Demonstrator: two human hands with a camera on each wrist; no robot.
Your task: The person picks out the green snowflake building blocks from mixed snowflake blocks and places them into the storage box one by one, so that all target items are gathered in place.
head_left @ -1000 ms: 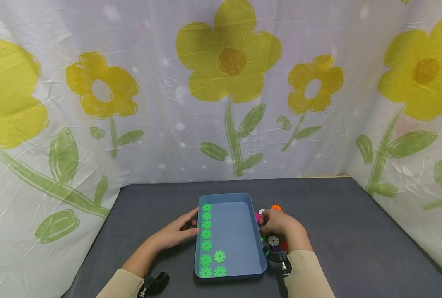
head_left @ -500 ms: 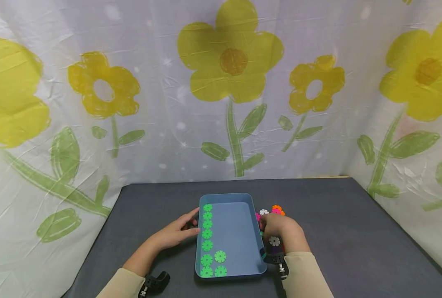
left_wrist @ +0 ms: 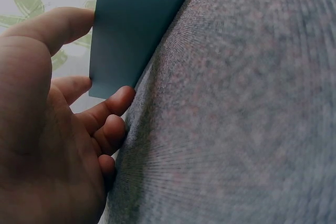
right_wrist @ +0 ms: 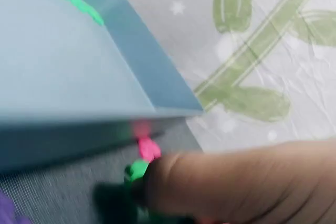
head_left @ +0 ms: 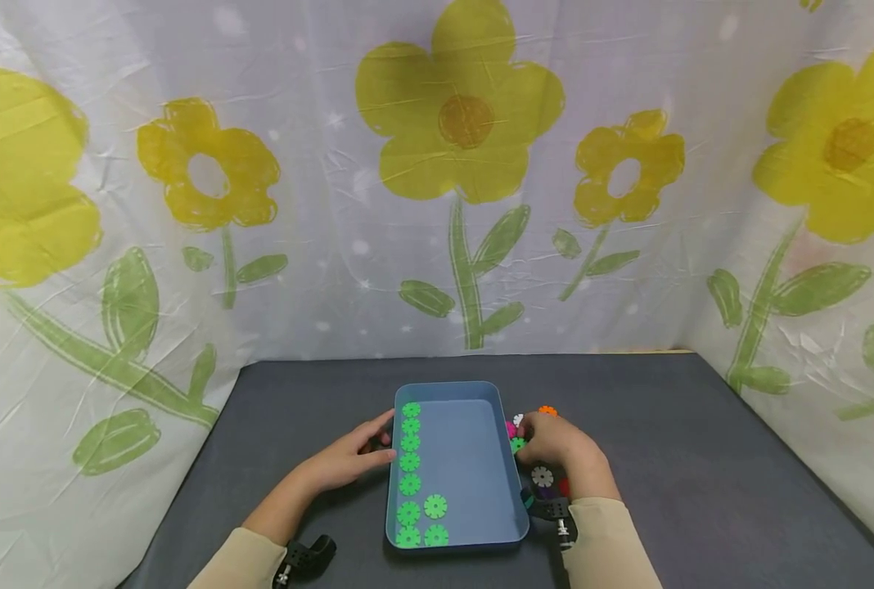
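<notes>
A blue tray [head_left: 470, 466] holds several green notched plastic discs [head_left: 409, 462], most in a column along its left side. My left hand [head_left: 341, 462] rests its thumb and fingertips against the tray's left wall; in the left wrist view the tray's outer side [left_wrist: 139, 24] meets those fingertips. Just beyond the right wall, my right hand [head_left: 558, 442] has curled fingers and pinches a green disc [head_left: 517, 444]. In the right wrist view the thumb [right_wrist: 210, 179] covers part of that green disc [right_wrist: 137, 169].
Around the right hand lie loose discs on the dark table [head_left: 673, 458]: a pink one [head_left: 511, 429], an orange one [head_left: 547, 411], a white one [head_left: 542, 476] and a red one [head_left: 564, 487]. A flower-printed curtain [head_left: 319, 270] stands behind the table.
My right hand reached lower among the loose discs, then rose slightly, and a green disc now shows at its fingertips. The left hand and tray stay in place.
</notes>
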